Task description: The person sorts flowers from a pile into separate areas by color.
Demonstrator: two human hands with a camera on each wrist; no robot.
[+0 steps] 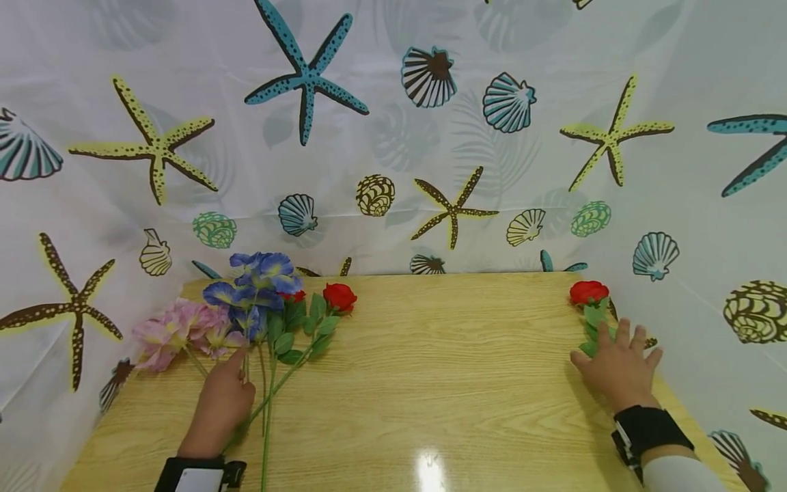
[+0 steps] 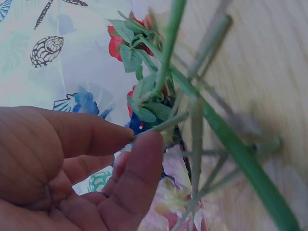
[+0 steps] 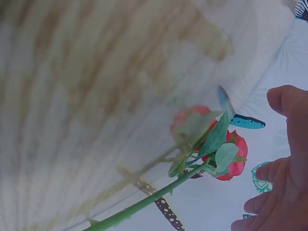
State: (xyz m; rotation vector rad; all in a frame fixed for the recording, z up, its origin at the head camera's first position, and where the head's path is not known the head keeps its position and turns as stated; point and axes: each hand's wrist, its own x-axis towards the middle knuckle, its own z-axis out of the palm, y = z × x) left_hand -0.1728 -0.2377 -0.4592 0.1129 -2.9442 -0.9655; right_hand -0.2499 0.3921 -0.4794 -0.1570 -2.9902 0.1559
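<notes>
At the left of the table, my left hand (image 1: pixel 224 400) pinches a thin green stem (image 2: pixel 171 121) between thumb and forefinger. That stem seems to belong to the blue artificial flower (image 1: pixel 261 277) just beyond the fingertips. Pink flowers (image 1: pixel 166 333) lie to its left. On its right are two red roses, one of them (image 1: pixel 339 298) in full view and the other partly hidden by blue petals. Over at the right edge, my right hand (image 1: pixel 617 369) is spread above a single red rose (image 1: pixel 588 292), holding nothing. In the right wrist view this rose's stem (image 3: pixel 144 204) runs clear of the fingers.
The wooden table (image 1: pixel 449 369) has a shiny light spot near its front. A white cloth (image 1: pixel 393 143) printed with starfish and shells hangs behind and along both sides. Several green stems (image 1: pixel 268 424) cross beside the left hand.
</notes>
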